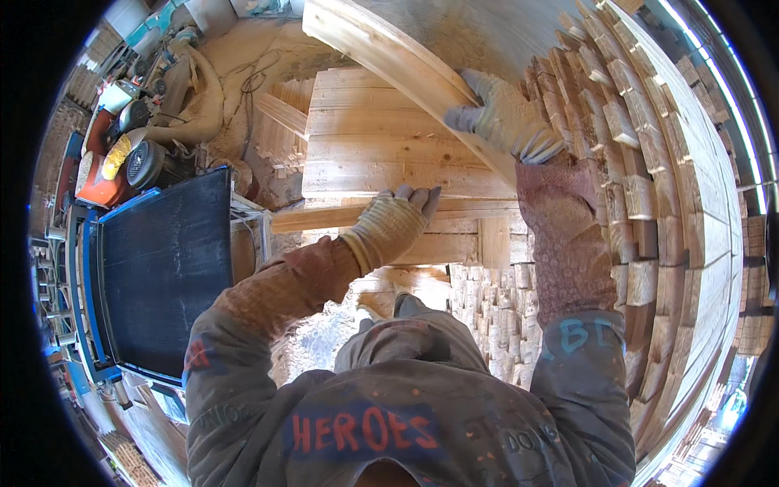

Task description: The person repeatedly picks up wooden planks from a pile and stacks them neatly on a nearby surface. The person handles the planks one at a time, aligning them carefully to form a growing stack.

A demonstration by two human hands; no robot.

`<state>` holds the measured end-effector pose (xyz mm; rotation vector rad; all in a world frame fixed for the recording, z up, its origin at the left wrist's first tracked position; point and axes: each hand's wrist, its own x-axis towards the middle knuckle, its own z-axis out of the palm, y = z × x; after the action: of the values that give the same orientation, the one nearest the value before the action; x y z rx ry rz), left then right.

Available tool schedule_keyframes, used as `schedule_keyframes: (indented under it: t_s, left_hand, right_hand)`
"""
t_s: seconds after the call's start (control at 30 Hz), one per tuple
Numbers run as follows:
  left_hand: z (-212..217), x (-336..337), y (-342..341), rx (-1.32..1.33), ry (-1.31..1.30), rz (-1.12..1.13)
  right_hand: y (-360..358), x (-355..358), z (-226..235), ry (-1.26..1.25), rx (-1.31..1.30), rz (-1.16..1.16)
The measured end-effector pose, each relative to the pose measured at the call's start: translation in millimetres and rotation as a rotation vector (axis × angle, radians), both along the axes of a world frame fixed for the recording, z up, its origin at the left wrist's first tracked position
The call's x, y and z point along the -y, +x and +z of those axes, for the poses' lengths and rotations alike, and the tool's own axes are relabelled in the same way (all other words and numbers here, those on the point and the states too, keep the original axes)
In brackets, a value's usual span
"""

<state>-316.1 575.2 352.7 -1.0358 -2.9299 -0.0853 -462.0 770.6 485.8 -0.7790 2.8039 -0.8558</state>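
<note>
My right hand, in a pale knitted work glove, grips a long wooden board. The board slants from far left toward my right sleeve, above a stack of flat planks. Near the stack's front edge, my left hand wears a similar yellowish glove. Its fingers stretch out across a narrow wooden strip and reach the edge of the planks. The underside of that hand is hidden, and so is the lower end of the slanted board.
To the left stands a machine with a dark conveyor belt and a blue frame. Behind it are an orange machine with a motor and a thick hose. A tall lumber pile rises close on my right. More timber ends lie below.
</note>
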Motion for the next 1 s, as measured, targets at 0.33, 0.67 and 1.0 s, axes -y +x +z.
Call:
schedule_keyframes:
  t_s: [0.33, 0.67, 1.0]
  left_hand:
    - [-83.8, 7.1, -60.1, -0.412, 0.054, 0.120]
    - [23.3, 15.8, -87.9, 0.585, 0.132, 0.045]
    - [19.1, 9.5, -159.1, 0.714, -0.028, 0.043]
  right_hand:
    - [-126.5, 59.8, 3.4, -0.021, -0.044, 0.236]
    - [-299.1, 51.6, -115.4, -0.039, 0.618, 0.340]
    - [-296.2, 72.5, -130.1, 0.352, 0.666, 0.060]
